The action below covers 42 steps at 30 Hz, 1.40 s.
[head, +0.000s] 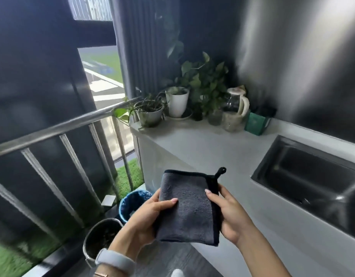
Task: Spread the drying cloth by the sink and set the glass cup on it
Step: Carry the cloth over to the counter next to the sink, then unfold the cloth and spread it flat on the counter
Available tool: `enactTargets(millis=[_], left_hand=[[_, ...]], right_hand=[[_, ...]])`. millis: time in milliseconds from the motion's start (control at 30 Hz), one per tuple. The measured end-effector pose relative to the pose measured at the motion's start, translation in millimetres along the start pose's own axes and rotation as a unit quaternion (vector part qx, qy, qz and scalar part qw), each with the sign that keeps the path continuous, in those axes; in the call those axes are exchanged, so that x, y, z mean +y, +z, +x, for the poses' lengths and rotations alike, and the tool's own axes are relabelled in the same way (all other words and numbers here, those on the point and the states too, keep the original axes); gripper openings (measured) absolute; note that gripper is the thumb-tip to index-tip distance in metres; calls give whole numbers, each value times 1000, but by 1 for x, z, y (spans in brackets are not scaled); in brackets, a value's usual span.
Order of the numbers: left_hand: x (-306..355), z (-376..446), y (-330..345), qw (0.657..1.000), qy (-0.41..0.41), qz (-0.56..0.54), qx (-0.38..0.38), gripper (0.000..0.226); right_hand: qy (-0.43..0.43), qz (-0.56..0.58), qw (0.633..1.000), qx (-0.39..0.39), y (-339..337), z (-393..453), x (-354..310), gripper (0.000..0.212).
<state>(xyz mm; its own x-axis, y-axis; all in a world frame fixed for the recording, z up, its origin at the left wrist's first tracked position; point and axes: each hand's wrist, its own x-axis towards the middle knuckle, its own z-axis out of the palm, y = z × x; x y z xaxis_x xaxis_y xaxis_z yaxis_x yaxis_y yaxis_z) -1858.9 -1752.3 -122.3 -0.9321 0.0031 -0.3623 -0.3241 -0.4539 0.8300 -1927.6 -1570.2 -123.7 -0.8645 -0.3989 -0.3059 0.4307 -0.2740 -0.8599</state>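
The grey counter (212,148) is bare, with the sink (312,176) at 3 o'clock. The cloth (189,206) is folded, pinched by the left hand (150,220) and right hand (230,214) — nothing spread yet. No glass cup is clearly visible — it is perhaps among the jars at 12 o'clock.

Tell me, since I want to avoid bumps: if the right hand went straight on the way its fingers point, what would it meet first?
The right hand points left across the folded grey cloth it grips, so it would likely meet the left hand holding the opposite edge; depth is uncertain.
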Motion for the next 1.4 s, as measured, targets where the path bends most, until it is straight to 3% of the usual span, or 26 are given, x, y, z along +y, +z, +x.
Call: enactTargets(millis=[400, 567, 800, 1067, 1233, 1333, 1400], left_hand=[[104, 244, -21, 996, -47, 73, -31, 33], [113, 333, -25, 987, -70, 134, -54, 29], [118, 419, -21, 957, -153, 202, -143, 37], [103, 453, -1, 930, -162, 255, -210, 54], [89, 456, 5, 896, -88, 370, -231, 57], [78, 459, 4, 837, -49, 495, -228, 60], [76, 458, 2, 812, -30, 545, -205, 59]], right_hand=[[-11, 73, 990, 117, -6, 208, -64, 19], [-24, 78, 972, 220, -20, 269, -66, 19], [-64, 67, 925, 368, -36, 321, -58, 20], [-54, -39, 847, 528, -65, 340, -48, 23], [-12, -123, 823, 554, -77, 335, -41, 26], [7, -207, 798, 566, -74, 332, -35, 26], [25, -202, 794, 572, -69, 331, -33, 35]])
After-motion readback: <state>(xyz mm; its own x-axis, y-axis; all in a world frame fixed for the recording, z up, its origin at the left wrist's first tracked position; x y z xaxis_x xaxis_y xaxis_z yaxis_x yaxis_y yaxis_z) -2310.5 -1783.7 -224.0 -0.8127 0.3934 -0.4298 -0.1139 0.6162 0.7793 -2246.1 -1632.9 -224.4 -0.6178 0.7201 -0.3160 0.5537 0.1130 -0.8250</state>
